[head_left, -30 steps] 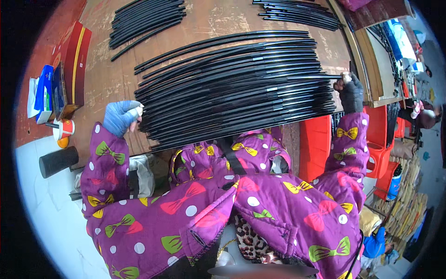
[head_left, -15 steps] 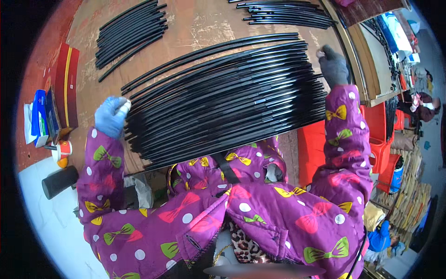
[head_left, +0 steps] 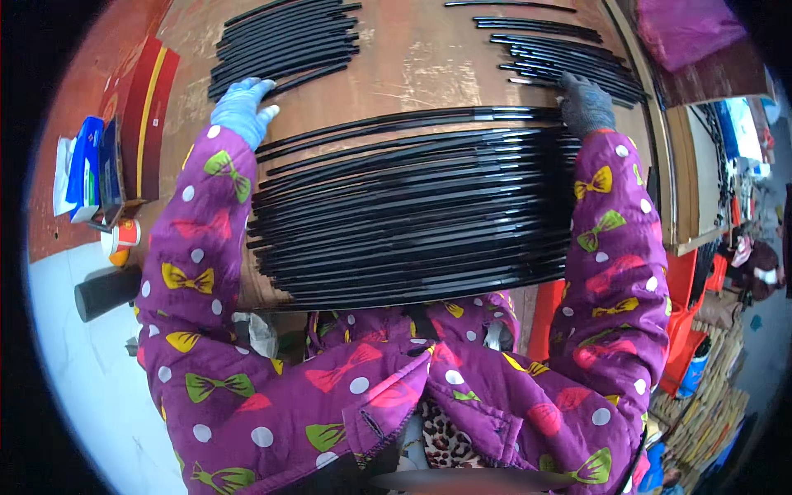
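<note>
My left hand [head_left: 242, 110], in a blue glove with pale fingertips, reaches to the front edge of the back-left bundle of black rods [head_left: 285, 45]. Its fingers are stretched out and apart, with nothing seen between them. At the back right, my right hand [head_left: 586, 105] wears a dark grey glove. Its fingers extend forward, beside the back-right group of black rods [head_left: 569, 59] and by the right end of the separate upper rods [head_left: 412, 119]. Between my forearms lies a wide layer of long, thin black rods [head_left: 412, 214], side by side across the tabletop [head_left: 421, 78].
At left stand a red box with a yellow stripe [head_left: 154, 124], a blue-and-white packet [head_left: 85, 169], a paper cup [head_left: 125, 235] and a dark cylinder [head_left: 107, 293]. A wooden edge [head_left: 668, 157] borders the table's right side. Red crates [head_left: 683, 346] stand beyond my right arm.
Both my hands have moved forward from the ends of the wide rod layer to the back groups. The view has shifted, so the rods sit lower in the picture.
</note>
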A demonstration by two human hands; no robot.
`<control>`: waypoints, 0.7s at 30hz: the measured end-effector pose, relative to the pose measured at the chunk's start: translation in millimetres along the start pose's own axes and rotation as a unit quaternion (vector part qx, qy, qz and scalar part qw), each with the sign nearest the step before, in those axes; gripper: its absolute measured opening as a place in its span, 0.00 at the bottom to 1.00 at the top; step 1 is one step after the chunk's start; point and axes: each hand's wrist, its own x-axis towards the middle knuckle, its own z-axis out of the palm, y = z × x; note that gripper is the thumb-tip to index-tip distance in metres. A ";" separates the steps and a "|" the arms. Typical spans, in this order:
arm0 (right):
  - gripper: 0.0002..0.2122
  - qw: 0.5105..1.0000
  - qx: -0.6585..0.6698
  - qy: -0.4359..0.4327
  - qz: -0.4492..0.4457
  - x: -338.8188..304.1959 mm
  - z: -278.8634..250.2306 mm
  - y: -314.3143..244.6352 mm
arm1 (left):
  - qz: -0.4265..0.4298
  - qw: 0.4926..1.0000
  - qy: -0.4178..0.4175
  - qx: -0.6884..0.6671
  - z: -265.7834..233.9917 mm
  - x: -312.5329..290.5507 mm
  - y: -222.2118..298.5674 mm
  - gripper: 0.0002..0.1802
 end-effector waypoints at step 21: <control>0.08 0.907 0.309 0.159 -0.237 -98.9 -73.3 -87.4 | -0.138 0.804 -0.091 -0.571 -47.1 -69.8 59.0 0.10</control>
